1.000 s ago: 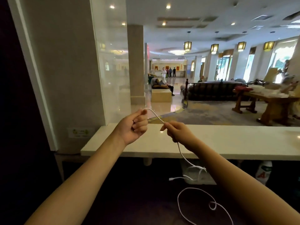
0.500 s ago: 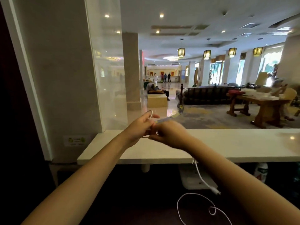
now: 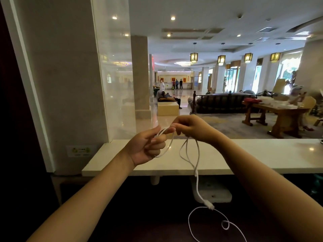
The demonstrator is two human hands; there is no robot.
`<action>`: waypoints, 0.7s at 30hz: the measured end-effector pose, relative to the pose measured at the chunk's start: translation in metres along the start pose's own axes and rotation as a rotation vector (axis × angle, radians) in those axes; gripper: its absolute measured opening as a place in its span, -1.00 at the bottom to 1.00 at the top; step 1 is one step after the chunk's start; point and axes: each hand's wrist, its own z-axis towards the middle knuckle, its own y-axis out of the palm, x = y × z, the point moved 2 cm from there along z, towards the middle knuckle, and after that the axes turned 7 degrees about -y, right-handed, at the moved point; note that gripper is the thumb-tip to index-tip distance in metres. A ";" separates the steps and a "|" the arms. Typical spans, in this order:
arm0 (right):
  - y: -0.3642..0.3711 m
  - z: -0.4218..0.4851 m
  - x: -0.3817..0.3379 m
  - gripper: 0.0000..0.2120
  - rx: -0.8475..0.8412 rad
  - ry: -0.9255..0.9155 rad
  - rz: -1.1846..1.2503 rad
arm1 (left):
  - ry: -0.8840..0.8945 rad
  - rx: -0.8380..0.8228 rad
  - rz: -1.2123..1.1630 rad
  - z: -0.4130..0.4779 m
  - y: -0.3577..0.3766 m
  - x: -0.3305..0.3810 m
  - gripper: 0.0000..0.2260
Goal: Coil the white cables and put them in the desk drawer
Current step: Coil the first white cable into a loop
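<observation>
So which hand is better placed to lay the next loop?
Probably the right hand: it pinches the white cable where the loose length hangs down, while the left hand grips the loop already formed.

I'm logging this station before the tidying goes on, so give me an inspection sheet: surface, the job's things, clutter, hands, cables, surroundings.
Surface: pale stone counter beyond the hands; dark surface below it.
Job's things: white cable, partly looped, plug end hanging; desk drawer not in view.
Clutter: white box under the counter.
Hands: left hand grips the cable's loop; right hand pinches the cable beside it.
Cables: second white loop lies on the dark surface; whether it joins the held cable cannot be told.
Surroundings: glass panel; lobby with wooden table beyond.
</observation>
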 end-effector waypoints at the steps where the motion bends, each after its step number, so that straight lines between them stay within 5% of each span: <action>1: 0.005 -0.003 0.003 -0.77 0.001 0.023 0.057 | 0.012 -0.023 -0.033 -0.002 0.002 -0.001 -0.71; 5: 0.019 -0.020 0.022 -0.70 0.004 0.082 0.068 | 0.138 -0.154 -0.298 -0.010 0.006 0.004 -0.71; 14: 0.043 -0.047 0.052 -0.68 -0.020 0.259 -0.078 | 0.391 0.125 -0.277 -0.007 0.010 0.003 -0.66; 17: 0.048 -0.055 0.053 -0.82 0.080 0.434 0.245 | 0.386 0.185 -0.203 -0.001 0.005 0.001 -0.68; 21: 0.053 -0.057 0.039 -0.78 0.168 0.445 0.453 | 0.368 0.470 0.053 0.004 -0.012 -0.014 -0.73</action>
